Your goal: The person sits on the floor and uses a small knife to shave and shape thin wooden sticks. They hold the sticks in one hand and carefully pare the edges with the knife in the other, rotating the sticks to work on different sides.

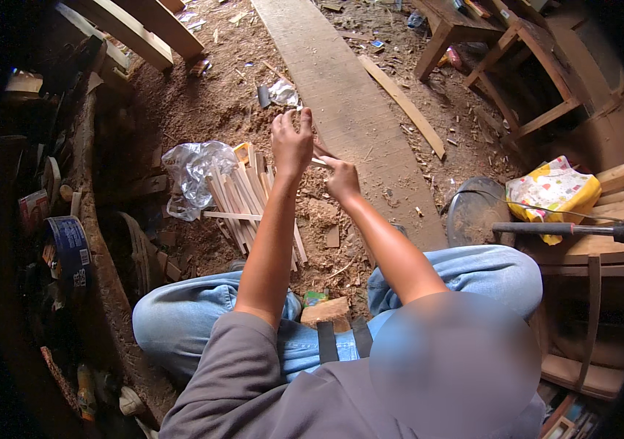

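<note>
My left hand [292,145] is raised ahead of me, back upward, its fingers stretched away with a gap beside the thumb. The palm side is hidden. Just right of it and a little nearer, my right hand [343,181] is closed on a thin wooden strip [319,162]. The strip's pale end points toward my left wrist; whether it touches the left hand cannot be made out. Below and left of my hands, several thin wooden strips [237,192] lie in a loose bundle on the ground. A crumpled clear plastic bag [193,172] is against them.
Wood shavings cover the ground. A long plank [341,80] runs away from me, with a narrow slat [407,106] beside it. Wooden frames [520,80] stand far right; a yellow patterned bag [554,194] lies nearer. A blue can [68,251] is at left, a wooden block [326,313] between my legs.
</note>
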Available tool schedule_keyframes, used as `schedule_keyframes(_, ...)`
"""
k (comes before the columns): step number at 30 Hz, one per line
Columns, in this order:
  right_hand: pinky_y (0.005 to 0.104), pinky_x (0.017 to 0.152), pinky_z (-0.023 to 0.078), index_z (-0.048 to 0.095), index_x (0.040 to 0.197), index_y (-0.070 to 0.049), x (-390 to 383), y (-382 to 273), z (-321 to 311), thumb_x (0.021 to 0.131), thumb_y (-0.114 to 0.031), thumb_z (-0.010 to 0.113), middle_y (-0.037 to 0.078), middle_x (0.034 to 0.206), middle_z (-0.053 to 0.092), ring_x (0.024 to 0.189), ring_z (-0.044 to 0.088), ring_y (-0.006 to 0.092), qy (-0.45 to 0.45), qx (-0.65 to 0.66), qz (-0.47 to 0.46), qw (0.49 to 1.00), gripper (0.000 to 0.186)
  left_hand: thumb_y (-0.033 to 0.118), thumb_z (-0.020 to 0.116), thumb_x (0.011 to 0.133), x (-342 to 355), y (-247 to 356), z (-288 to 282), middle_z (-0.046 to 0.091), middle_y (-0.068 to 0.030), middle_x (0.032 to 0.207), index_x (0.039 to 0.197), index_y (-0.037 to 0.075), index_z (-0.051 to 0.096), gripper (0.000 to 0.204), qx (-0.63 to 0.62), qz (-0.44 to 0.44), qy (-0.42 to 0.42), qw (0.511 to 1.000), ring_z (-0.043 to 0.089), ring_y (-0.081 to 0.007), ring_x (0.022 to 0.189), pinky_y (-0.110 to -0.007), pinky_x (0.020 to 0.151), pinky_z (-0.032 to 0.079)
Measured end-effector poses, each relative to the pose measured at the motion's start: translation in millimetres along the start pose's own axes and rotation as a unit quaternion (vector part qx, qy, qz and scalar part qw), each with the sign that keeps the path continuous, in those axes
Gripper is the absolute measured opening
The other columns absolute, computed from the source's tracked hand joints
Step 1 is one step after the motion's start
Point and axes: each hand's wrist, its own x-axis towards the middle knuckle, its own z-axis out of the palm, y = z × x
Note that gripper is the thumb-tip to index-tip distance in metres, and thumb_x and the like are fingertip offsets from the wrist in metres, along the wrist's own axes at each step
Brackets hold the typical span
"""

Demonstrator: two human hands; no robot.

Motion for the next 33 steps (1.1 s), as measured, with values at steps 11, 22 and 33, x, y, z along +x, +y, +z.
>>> schedule_keyframes(11,0.0430,0.090,0.053,0.071,0.118,-0.014,5.2,25.0,3.9,0.082,0.000,0.063,0.020,0.108,0.071,0.101,0.068,0.0349,0.001,-0.060,0.013,0.998,0.040,0.038,0.066,0.095,7.8,-12.5,1.1,0.063,-0.0180,0.121,0.121,-0.002,0.063,0.047,-0.227,0.037,0.020,0.973,0.062,-0.0292,0.113,-0.039,0.097,0.048)
schedule_keyframes(22,0.0330,0.074,0.055,0.078,0.095,-0.011,18.4,9.6,-16.1,0.076,-0.020,0.081,0.009,0.089,0.076,0.079,0.073,0.0177,0.016,0.015,0.027,0.999,0.022,0.047,0.058,0.099,0.5,-10.2,-5.0,0.061,-0.0135,0.123,0.132,0.006,0.054,0.053,-0.444,-0.130,-0.136,0.876,0.059,-0.0267,0.114,-0.048,0.091,0.049)
schedule_keyframes(33,0.0257,0.048,0.041,0.069,0.074,-0.001,67.2,-124.6,-149.8,0.074,-0.023,0.086,0.000,0.065,0.063,0.056,0.054,0.0067,-0.242,-0.026,-0.024,0.970,0.028,0.034,0.065,0.098,-1.2,37.8,-18.8,0.067,-0.0069,0.109,0.127,0.000,0.059,0.045,-0.445,-0.050,-0.186,0.875,0.064,-0.0138,0.090,-0.028,0.076,0.051)
